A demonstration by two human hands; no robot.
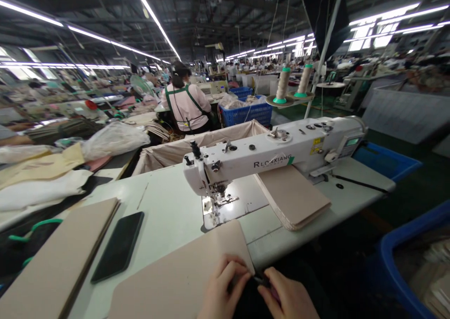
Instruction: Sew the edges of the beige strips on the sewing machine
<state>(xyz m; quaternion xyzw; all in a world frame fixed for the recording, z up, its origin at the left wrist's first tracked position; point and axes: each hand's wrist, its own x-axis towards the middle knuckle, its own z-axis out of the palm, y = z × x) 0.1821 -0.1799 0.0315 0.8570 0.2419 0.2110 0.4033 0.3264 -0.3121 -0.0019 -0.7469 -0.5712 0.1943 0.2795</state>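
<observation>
Left grip pinches beige panel corner, apparently.

The only view comes from the person's head, facing forward and tilted down over the table — the left hand and right hand sit very near, at the bottom edge. The sewing machine stands just ahead, and the factory hall stretches far beyond — filling the top of the frame.

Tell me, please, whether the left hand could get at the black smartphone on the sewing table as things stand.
Probably yes: the left hand sits at the edge of the table, and only a flat beige panel lies between it and the smartphone, leaving the way free.
</observation>
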